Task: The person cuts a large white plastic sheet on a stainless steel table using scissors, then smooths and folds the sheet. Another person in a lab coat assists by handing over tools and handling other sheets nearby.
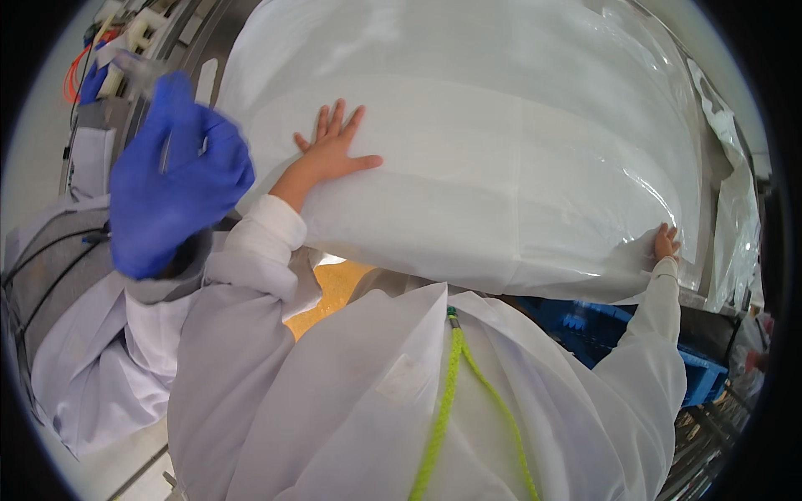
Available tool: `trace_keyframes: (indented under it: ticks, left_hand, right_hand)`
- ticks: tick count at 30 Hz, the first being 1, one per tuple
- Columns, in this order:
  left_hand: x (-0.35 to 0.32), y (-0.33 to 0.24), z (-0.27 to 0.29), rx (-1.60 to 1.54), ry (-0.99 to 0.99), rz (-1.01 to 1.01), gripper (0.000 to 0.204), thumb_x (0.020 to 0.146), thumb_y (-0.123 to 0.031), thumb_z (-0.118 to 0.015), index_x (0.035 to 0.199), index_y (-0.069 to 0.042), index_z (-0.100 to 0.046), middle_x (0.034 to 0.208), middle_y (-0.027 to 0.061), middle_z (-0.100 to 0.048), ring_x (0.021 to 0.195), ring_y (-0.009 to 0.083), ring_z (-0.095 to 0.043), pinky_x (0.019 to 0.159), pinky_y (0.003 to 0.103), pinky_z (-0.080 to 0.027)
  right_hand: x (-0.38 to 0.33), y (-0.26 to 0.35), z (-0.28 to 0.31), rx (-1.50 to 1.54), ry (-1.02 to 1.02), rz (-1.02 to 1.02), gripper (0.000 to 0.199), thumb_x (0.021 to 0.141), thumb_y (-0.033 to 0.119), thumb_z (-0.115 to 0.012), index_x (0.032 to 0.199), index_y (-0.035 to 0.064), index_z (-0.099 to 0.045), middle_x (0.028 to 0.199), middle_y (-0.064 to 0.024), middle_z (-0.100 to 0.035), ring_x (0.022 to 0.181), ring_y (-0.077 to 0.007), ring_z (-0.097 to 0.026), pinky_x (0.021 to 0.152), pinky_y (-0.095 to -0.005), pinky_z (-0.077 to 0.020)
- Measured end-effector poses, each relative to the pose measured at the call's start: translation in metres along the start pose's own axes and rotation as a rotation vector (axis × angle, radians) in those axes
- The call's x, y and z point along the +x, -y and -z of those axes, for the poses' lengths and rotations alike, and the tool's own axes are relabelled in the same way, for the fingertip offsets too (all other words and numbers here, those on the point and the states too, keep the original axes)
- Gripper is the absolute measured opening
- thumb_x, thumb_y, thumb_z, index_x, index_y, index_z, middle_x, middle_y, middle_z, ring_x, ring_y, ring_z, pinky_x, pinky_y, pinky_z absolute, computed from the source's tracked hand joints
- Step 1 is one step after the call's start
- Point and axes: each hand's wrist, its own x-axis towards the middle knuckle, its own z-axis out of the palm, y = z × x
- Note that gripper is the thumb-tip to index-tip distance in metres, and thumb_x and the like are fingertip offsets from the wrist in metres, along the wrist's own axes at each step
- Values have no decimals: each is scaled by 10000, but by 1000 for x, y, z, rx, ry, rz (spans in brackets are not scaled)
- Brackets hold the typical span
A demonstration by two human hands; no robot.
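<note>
A big white plastic sheet (pixel 501 142) covers nearly the whole worktable and spills over the near edge, clear film shining along its right side. To handle it well, the sheet wants even tension from both ends, with the flat hand smoothing outward so no creases get trapped, and the corner pulled gently so the thin film doesn't tear. A co-worker in a white coat stands at the left, a blue-gloved hand (pixel 171 179) raised and blurred, apart from the sheet. A blue crate (pixel 660 355) sits below the table's right edge, and a yellow-green cord (pixel 447 401) hangs down the person's own coat. The left hand (pixel 332 150) lies open and flat on the sheet, fingers spread, pressing rather than gripping, the white-sleeved arm reaching up from below. The right hand (pixel 666 242) is stretched far out to the sheet's lower right corner, fingers closed on its edge.
</note>
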Motion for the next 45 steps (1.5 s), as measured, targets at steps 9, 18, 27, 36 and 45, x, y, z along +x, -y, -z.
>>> trace_keyframes:
  ticks: [9, 18, 27, 36, 45]
  left_hand:
    - [-21, 6, 20, 21, -163, -257, 859, 772, -577, -586, 1435, -177, -216, 1470, 197, -180, 1341, 388, -217, 1040, 537, -245]
    - [-108, -54, 134, 1431, -888, -1018, 116, 697, -52, -600, 712, 39, -531, 598, 58, -445, 538, 157, -472, 556, 308, -474]
    - [-123, -70, 111, 1219, -894, -1075, 247, 678, -87, -622, 831, 107, -607, 801, 190, -600, 808, 322, -612, 764, 517, -516]
    - [-147, 57, 68, -99, -780, -500, 478, 702, -313, -678, 1085, -62, -540, 1191, 240, -393, 1150, 442, -297, 926, 620, -286]
    - [-149, 22, 59, -600, -618, -434, 456, 702, -238, -650, 1099, -34, -555, 1021, 167, -496, 923, 379, -403, 883, 530, -369]
  right_hand:
    - [-226, 178, 61, 60, -159, 841, 622, 905, 487, -406, 1437, 238, -202, 1509, -85, -125, 1378, -376, -83, 979, -692, -186]
    - [-245, 193, 43, -83, 144, 623, 720, 853, 560, -429, 1441, 239, -164, 1501, -153, -77, 1367, -405, -61, 947, -734, -154]
    - [-460, 268, 218, 1011, 1005, 1090, 454, 917, 344, -496, 1169, -31, -540, 1085, -133, -612, 1019, -223, -561, 911, -330, -411]
    - [-529, 270, 282, 732, 1178, 1238, 145, 852, 133, -598, 894, -6, -600, 791, -73, -630, 704, -131, -592, 645, -234, -477]
    - [-534, 275, 281, 665, 1056, 1198, 134, 829, 102, -580, 887, -6, -633, 740, -36, -597, 666, -112, -573, 596, -246, -500]
